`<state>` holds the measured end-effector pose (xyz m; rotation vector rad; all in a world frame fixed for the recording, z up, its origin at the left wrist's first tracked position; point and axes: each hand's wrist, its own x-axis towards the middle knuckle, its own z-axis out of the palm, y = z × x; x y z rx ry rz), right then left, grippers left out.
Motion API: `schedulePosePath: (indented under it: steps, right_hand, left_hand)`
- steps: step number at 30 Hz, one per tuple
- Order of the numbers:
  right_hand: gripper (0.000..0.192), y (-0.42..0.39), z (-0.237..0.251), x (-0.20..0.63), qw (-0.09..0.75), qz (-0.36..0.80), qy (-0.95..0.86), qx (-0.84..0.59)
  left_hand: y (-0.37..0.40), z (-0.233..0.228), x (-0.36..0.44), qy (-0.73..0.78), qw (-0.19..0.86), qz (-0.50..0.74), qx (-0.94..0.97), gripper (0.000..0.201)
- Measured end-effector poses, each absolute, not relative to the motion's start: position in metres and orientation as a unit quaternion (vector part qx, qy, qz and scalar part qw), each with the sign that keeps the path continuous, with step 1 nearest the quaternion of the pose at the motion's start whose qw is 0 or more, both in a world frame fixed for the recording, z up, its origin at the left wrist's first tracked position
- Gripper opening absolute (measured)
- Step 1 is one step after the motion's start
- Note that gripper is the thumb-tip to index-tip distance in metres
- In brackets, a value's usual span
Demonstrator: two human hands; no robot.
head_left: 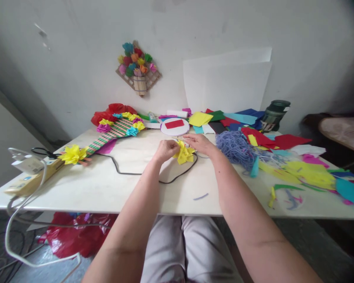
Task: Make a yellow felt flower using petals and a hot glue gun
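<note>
My left hand (167, 150) is closed at the left edge of a yellow paper flower (184, 153), its fingers pinching the crepe-like petals. My right hand (200, 143) reaches over from the other side with fingers stretched out, just behind and above the flower. Whether its fingertips touch the petals I cannot tell. Below the flower a black cord (177, 177) curves across the white table. Behind both hands lies a white round disc (163, 127) with a red paper rectangle (174, 124) on it.
A woven, flower-trimmed piece (107, 137) rests at left beside a power strip (35, 181) with cables. At right are tangled purple yarn (234, 147), coloured paper sheets (200, 119), scraps and a dark green jar (275, 116). A flower basket decoration (139, 70) hangs on the wall.
</note>
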<state>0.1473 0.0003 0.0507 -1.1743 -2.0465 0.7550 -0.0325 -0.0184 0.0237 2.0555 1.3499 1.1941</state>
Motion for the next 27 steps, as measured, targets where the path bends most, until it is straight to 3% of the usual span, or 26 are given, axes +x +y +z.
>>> schedulePosePath:
  steps: [7, 18, 27]
  right_hand:
    - [0.031, -0.011, 0.058, 0.144, 0.344, 0.427, -0.735, -0.399]
    - [0.038, -0.006, 0.056, 0.151, 0.339, 0.403, -0.770, -0.362]
    - [0.035, -0.008, 0.054, 0.147, 0.342, 0.406, -0.766, -0.362]
  left_hand:
    - [-0.021, 0.025, -0.033, 0.456, 0.272, 0.423, 0.735, 0.014]
    - [-0.020, 0.023, -0.035, 0.440, 0.363, 0.436, 0.696, 0.013]
    - [-0.021, 0.023, -0.033, 0.418, 0.469, 0.462, 0.626, 0.031]
